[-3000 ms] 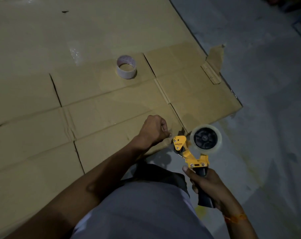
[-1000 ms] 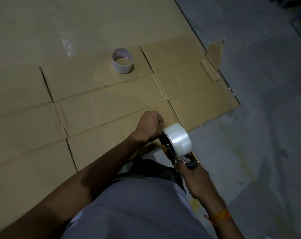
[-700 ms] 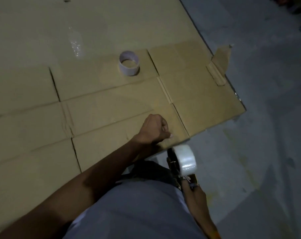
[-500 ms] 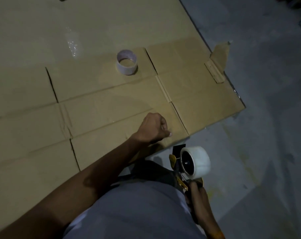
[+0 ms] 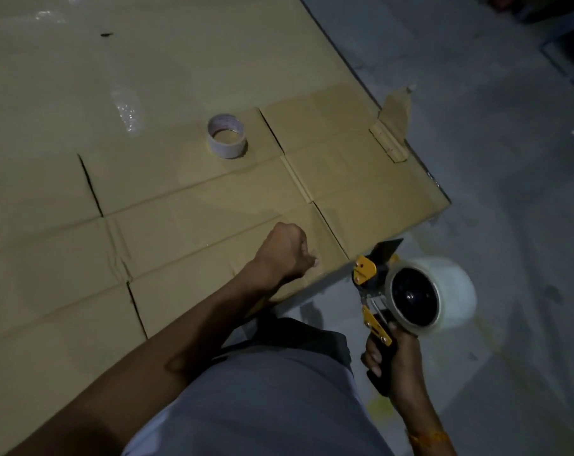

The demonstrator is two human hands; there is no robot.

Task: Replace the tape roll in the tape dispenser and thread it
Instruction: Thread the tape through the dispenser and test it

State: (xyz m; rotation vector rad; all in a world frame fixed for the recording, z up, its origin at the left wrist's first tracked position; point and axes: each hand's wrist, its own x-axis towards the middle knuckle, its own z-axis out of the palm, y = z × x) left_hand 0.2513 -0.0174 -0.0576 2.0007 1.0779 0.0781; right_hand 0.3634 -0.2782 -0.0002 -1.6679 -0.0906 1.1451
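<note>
Grey concrete floor (image 5: pixel 509 192), dim and stained, with flattened cardboard sheets (image 5: pixel 147 241) spread over most of its left part. On the cardboard, a near-empty tape roll (image 5: pixel 227 136) lying flat, well beyond the curled fingers of the left hand (image 5: pixel 284 251), whose fist rests near the sheet's near edge. Well past and right of those fingers, a torn cardboard flap (image 5: pixel 394 126) at the sheet's edge
</note>
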